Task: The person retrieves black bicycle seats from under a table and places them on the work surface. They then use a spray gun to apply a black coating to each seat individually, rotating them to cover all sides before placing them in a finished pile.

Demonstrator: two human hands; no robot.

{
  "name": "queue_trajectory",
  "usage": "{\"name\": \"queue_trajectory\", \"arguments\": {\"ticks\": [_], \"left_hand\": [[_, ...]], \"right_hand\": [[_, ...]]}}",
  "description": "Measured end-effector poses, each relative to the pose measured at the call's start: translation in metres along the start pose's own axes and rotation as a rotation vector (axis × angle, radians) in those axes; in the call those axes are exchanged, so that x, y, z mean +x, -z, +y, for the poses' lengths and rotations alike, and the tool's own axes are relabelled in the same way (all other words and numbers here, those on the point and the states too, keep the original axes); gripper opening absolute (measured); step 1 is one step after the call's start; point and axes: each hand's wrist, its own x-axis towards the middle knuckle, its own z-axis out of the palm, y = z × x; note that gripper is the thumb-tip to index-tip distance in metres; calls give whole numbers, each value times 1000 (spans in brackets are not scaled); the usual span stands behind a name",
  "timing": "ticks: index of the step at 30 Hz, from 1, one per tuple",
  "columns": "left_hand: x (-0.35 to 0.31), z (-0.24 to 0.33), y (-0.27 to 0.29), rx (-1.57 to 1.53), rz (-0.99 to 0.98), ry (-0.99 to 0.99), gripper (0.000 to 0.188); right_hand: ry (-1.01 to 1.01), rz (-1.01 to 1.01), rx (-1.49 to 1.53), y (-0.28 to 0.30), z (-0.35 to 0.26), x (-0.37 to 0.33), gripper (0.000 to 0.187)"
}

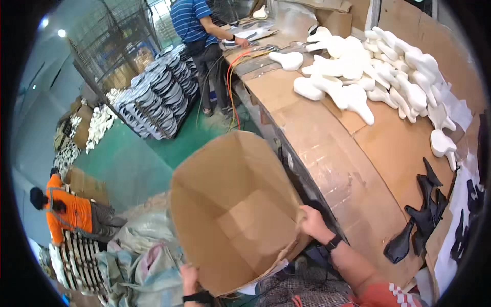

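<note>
An open-topped cardboard box (240,174) is tilted in front of me, its bare inner walls and bottom facing up. My right hand (314,223) grips its right rim, fingers closed round the cardboard near the table edge. At the near left corner my left hand (189,279) is closed on the box's edge, its fingers partly hidden. To the right, white bicycle-saddle-shaped foam pads (353,61) lie piled on the cardboard-covered table (353,169). Several black, saddle-shaped pieces (422,215) lie nearer me on the table's right side.
A person in a blue striped shirt (192,23) works at the table's far end, near red and yellow hoses (230,92). Stacked grey saddle-shaped parts (158,97) stand behind. At left, a person in orange (71,204) bends beside sacks (138,261) and a rack of parts (79,258).
</note>
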Motion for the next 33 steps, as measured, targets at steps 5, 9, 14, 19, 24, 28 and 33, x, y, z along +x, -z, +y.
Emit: {"name": "queue_trajectory", "arguments": {"ticks": [5,9,14,19,24,28,33], "left_hand": [[14,32,76,-198,243,-81,18],[18,111,56,-452,371,-71,30],[110,148,53,-721,270,167,51],[191,225,31,-935,277,111,51],[269,291,-7,-1070,538,274,44],[330,339,-59,-1055,614,173,38],[424,386,-112,-920,616,278,40]], "right_hand": [[68,-231,85,-49,-123,87,40],[336,-143,308,-99,-159,174,36],[15,-324,684,-108,-193,315,33],[-192,-185,640,-72,-147,475,23],[-295,21,670,-44,-83,650,24],[-185,107,853,-42,-22,840,22],[11,436,-3,-57,23,1022,27]]}}
